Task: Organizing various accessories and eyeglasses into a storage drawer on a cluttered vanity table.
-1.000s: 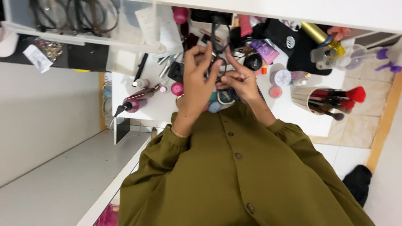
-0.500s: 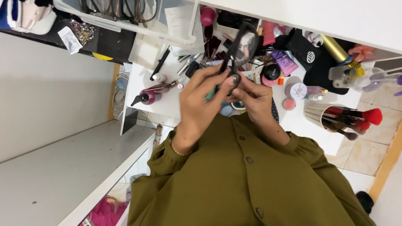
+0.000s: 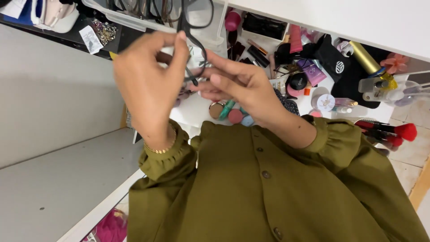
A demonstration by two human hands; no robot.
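Black-framed glasses (image 3: 193, 27) held up close to the head camera, above a cluttered white desk (image 3: 197, 110). Left hand (image 3: 150, 85) pinches the frame between thumb and fingertips at the top. Right hand (image 3: 237, 83) has fingers curled at the lower arm of the glasses, touching it; grip looks light. Both hands raised well off the desk. Olive sleeves, gold bracelet (image 3: 159, 148) on left wrist. Under the hands: round compacts (image 3: 235, 115) and a teal tube (image 3: 227, 109). Right of them: black pouch (image 3: 333, 62), gold tube (image 3: 365, 57), red-tipped brushes (image 3: 394, 132). Pink bottle (image 3: 233, 20) at the back.
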